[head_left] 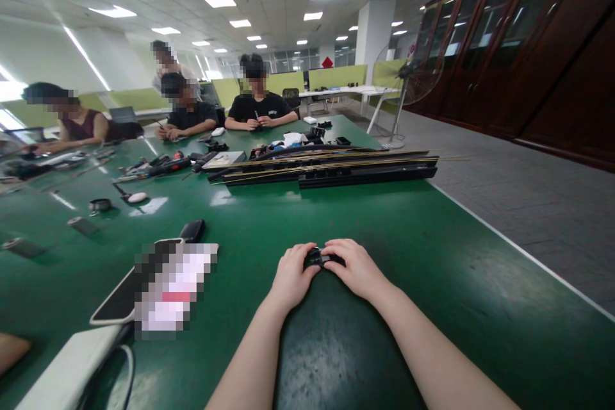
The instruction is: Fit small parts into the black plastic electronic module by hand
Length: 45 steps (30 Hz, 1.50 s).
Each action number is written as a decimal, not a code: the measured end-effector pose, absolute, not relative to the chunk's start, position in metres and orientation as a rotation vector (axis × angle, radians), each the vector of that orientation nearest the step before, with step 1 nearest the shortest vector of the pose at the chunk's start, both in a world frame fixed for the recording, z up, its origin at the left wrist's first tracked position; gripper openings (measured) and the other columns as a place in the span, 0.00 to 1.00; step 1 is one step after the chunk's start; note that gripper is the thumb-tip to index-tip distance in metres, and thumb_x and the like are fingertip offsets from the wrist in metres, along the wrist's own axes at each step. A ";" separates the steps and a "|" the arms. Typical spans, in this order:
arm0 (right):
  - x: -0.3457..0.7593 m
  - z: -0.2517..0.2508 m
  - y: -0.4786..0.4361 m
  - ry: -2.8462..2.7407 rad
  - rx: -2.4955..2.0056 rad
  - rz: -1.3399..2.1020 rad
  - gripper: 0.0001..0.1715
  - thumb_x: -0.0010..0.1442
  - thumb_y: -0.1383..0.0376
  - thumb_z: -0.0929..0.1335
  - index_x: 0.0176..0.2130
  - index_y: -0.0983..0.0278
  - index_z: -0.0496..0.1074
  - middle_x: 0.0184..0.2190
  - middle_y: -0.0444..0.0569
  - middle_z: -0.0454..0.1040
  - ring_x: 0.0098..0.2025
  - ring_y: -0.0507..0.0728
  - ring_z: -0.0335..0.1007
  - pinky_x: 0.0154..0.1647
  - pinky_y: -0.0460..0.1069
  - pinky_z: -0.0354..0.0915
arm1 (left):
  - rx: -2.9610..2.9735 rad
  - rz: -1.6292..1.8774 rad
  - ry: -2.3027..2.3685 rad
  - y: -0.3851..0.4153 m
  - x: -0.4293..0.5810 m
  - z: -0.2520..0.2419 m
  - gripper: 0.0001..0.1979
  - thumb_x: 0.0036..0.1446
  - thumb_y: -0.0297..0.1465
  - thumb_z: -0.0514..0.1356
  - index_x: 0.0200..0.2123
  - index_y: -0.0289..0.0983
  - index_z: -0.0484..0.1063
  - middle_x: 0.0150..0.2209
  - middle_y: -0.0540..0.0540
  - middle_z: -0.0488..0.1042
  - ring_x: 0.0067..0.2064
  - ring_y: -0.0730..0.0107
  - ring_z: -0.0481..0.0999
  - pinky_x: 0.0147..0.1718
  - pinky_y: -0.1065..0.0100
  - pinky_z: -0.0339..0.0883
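A small black part [317,259], curved and glossy, lies between my two hands just above or on the green table [384,230]. My left hand [294,274] grips its left end between thumb and fingers. On the right end, my right hand [354,264] holds it with the fingers curled over the top and the thumb below. The fingers cover both ends, so its exact kind cannot be made out.
Long black rails [369,173] with thin brass-coloured rods lie across the table ahead. To the left are a phone-like device [120,288], a blurred sheet [175,295], a white box [72,365] with a cable, and metal cylinders [82,225]. Several people sit beyond.
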State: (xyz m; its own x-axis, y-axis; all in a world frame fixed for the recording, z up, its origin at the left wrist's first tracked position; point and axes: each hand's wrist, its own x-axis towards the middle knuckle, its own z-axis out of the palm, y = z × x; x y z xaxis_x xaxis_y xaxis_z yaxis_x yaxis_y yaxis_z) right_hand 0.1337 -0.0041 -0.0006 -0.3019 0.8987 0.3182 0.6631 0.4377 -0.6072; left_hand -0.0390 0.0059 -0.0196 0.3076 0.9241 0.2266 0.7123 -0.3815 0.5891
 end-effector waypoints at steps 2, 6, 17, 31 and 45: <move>0.134 -0.001 -0.004 -2.084 -1.330 0.476 0.11 0.53 0.65 0.67 0.39 0.58 0.73 0.43 0.49 0.73 0.47 0.59 0.65 0.49 0.56 0.59 | 2.204 0.770 1.461 0.006 -0.039 -0.020 0.20 0.48 0.28 0.58 0.47 0.41 0.64 0.46 0.46 0.69 0.46 0.65 0.66 0.46 0.62 0.59; 0.135 -0.002 -0.002 -2.106 -1.340 0.490 0.12 0.52 0.65 0.67 0.39 0.58 0.73 0.43 0.49 0.73 0.47 0.58 0.65 0.49 0.56 0.59 | 2.204 0.767 1.462 0.006 -0.039 -0.020 0.20 0.48 0.28 0.58 0.47 0.40 0.64 0.46 0.46 0.69 0.46 0.64 0.66 0.46 0.62 0.59; 0.136 -0.004 -0.001 -2.100 -1.333 0.514 0.12 0.50 0.66 0.69 0.38 0.58 0.73 0.41 0.46 0.74 0.45 0.58 0.67 0.48 0.54 0.60 | 2.192 0.741 1.479 0.006 -0.039 -0.021 0.20 0.49 0.29 0.57 0.48 0.41 0.63 0.46 0.46 0.69 0.47 0.64 0.66 0.46 0.62 0.59; 0.134 -0.003 -0.003 -2.077 -1.320 0.538 0.12 0.51 0.66 0.68 0.39 0.58 0.72 0.41 0.46 0.74 0.45 0.57 0.67 0.48 0.54 0.60 | 2.141 0.720 1.492 0.007 -0.040 -0.022 0.20 0.50 0.29 0.56 0.48 0.41 0.63 0.43 0.47 0.71 0.45 0.65 0.68 0.45 0.63 0.60; 0.136 -0.005 -0.001 -2.048 -1.267 0.574 0.12 0.50 0.66 0.68 0.38 0.58 0.73 0.40 0.46 0.74 0.44 0.57 0.68 0.47 0.53 0.60 | 2.177 0.728 1.482 0.007 -0.039 -0.022 0.20 0.51 0.29 0.55 0.49 0.40 0.62 0.44 0.47 0.70 0.45 0.65 0.67 0.44 0.63 0.60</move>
State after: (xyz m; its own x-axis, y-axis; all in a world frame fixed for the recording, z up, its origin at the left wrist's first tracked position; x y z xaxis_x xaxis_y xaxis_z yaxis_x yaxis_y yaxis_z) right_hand 0.1357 -0.0011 -0.0045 -0.3188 0.8993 0.2993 0.6130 0.4365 -0.6586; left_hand -0.0393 0.0070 -0.0223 0.2997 0.9347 0.1912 0.7224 -0.3532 0.5944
